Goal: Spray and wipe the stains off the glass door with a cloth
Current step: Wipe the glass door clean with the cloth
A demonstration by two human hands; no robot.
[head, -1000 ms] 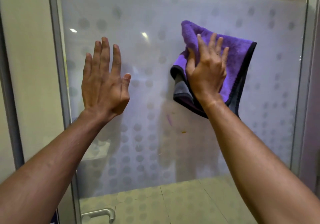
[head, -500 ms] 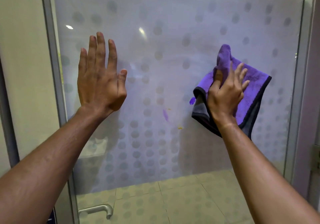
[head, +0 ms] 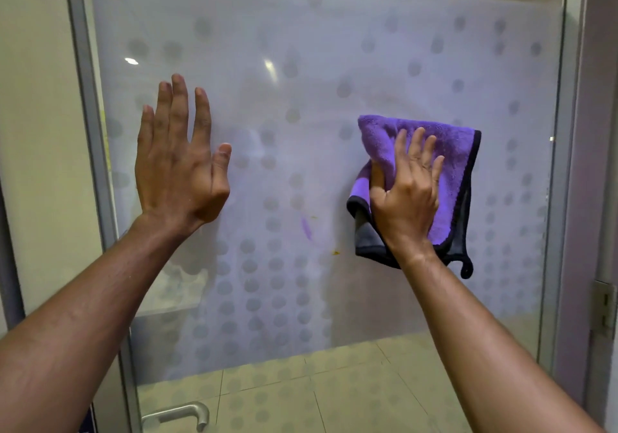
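The frosted glass door (head: 301,75) with a dotted pattern fills the view. My right hand (head: 406,195) presses a purple cloth (head: 451,152) with dark edging flat against the glass on the right side. A purple smear (head: 306,228) and small orange specks (head: 335,252) mark the glass just left of the cloth. My left hand (head: 179,162) rests flat on the glass at the left with fingers spread, holding nothing. No spray bottle is in view.
A metal door handle (head: 180,414) sticks out at the bottom left. The grey door frame (head: 90,131) runs down the left, and a hinge (head: 603,309) sits on the frame at the right. Tiled floor shows through the clear lower glass.
My right hand has swept the cloth from the upper middle of the glass down and to the right. The left hand has stayed flat in its place.
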